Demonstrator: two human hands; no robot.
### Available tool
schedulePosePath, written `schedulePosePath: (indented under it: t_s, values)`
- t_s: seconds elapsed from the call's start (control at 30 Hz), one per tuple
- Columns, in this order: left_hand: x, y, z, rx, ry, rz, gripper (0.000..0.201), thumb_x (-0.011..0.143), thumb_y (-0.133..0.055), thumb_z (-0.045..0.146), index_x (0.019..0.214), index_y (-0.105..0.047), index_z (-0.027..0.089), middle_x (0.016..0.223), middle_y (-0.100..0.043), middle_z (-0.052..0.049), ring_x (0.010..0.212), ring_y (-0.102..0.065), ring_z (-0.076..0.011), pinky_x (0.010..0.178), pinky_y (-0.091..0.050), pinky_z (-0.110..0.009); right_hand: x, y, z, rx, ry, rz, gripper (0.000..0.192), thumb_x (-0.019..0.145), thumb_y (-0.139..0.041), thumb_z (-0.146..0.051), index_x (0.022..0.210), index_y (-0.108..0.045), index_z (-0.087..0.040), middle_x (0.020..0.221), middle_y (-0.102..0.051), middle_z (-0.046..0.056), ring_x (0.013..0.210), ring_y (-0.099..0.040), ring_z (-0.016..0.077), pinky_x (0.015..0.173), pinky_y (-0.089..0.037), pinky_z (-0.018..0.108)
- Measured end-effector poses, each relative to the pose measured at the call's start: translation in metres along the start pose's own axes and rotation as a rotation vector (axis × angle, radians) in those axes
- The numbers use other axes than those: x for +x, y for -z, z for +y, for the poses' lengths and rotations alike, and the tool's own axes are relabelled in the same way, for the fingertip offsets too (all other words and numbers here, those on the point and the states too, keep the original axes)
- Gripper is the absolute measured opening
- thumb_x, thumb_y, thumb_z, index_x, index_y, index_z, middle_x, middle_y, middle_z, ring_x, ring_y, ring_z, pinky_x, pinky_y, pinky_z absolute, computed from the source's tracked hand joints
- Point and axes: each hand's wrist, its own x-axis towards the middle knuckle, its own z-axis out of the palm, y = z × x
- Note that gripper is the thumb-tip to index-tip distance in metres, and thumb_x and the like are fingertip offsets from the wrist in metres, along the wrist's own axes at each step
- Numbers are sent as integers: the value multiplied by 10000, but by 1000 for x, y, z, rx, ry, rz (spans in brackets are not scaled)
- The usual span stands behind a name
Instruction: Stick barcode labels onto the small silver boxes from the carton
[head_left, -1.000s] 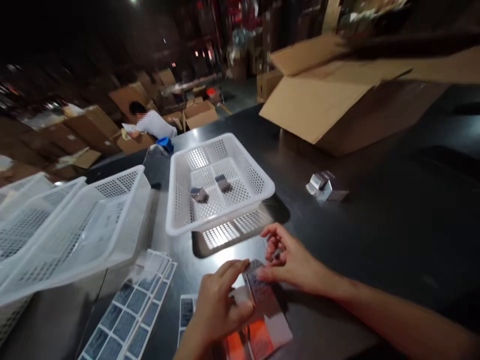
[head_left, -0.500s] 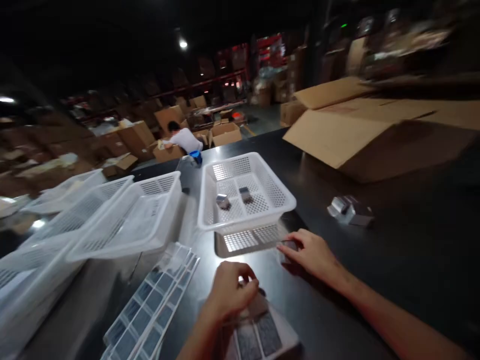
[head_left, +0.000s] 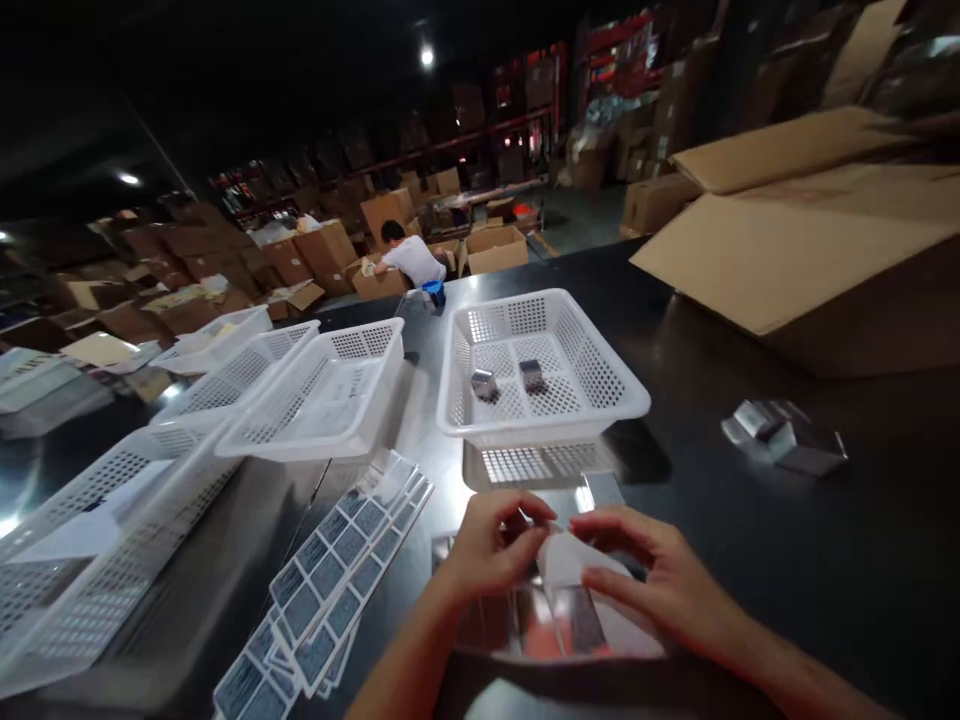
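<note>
Both hands pinching one white label (head_left: 568,560): left hand (head_left: 491,545) gripping its left edge, right hand (head_left: 660,575) clamping its right, just before the white basket (head_left: 540,375).

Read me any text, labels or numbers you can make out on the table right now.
None can be read.
Label sheets: dark printed blocks, too small and blurred.
White label pinched between left hand and right hand: looks blank.
Paper in the second basket: faint print, unreadable.
</note>
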Motion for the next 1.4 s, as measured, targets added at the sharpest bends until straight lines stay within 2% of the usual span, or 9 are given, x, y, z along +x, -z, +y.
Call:
schedulePosePath:
  t_s: [0.2, 0.4, 0.63, 0.8, 0.93, 1.07, 1.13, 1.27, 1.4]
  values:
    - [2, 1, -14, 13, 28, -17, 219, 838, -639, 344, 974, -724, 195, 739, -688, -5, 551, -562, -93, 498, -437, -207, 3, 3, -1, 147, -72, 93, 374, 744, -835, -444, 1004, -771, -184, 1007, -768, 81, 895, -727, 211, 837, -615, 367]
    - [5, 6, -19, 139, 14, -80, 230, 878, -634, 348, 989, -770, 199, 741, -713, -13, 563, -585, -106, 529, -436, -222, 0, 7, -5, -47, -3, 83, 199, 895, -713, -350, 1023, -776, -211, 975, -775, 55, 883, -714, 185, 819, -577, 321]
    - [3, 3, -22, 257, -1, 12, 270, 928, -568, 401, 846, -730, 200, 650, -659, 6, 592, -605, -136, 555, -443, -246, -3, 7, -2, -81, 23, 49, 771, 564, -973, -425, 1252, -666, -263, 1342, -532, 105, 1080, -641, 232, 888, -607, 394]
    - [-1, -3, -18, 243, 94, 231, 291, 929, -551, 437, 899, -715, 198, 644, -636, 21, 550, -594, -123, 533, -435, -239, -4, -3, 4, 124, -153, 147, 894, 676, -909, -338, 1436, -440, -287, 1135, -630, 58, 857, -694, 183, 738, -629, 352]
    - [-1, -3, -14, -49, 228, 284, 326, 852, -670, 466, 1054, -707, 213, 709, -620, 44, 503, -563, -88, 476, -436, -205, -4, -9, 7, 234, -112, 198, 815, 803, -788, -234, 1499, -372, -318, 849, -696, -20, 742, -706, 165, 653, -596, 286]
    - [0, 2, -11, -348, 363, 175, 551, 714, -833, 451, 1215, -691, 270, 895, -689, 19, 599, -651, -107, 497, -521, -210, -3, -7, 5, 87, 32, 248, 422, 855, -731, -225, 1265, -640, -271, 830, -703, -21, 717, -670, 130, 695, -578, 268]
    - [0, 4, -12, -394, 386, 91, 585, 701, -858, 428, 1245, -706, 277, 855, -703, 23, 602, -659, -108, 522, -541, -213, -2, -5, 3, 13, 59, 243, 284, 871, -725, -237, 1155, -716, -234, 861, -718, 3, 745, -669, 133, 726, -575, 272]
    - [-1, 7, -19, -407, 332, 10, 503, 710, -870, 341, 1192, -764, 248, 736, -734, 24, 682, -683, -93, 706, -570, -197, -1, -3, 3, -25, 76, 279, 289, 836, -782, -261, 1120, -764, -209, 919, -717, 37, 785, -669, 151, 724, -583, 277]
    - [-2, 9, -19, -411, 314, 16, 517, 670, -896, 307, 1171, -772, 277, 936, -803, -24, 735, -735, -124, 726, -603, -226, -2, -1, 6, -47, 137, 295, 262, 853, -787, -297, 1110, -790, -244, 1005, -637, 44, 770, -646, 128, 753, -599, 290]
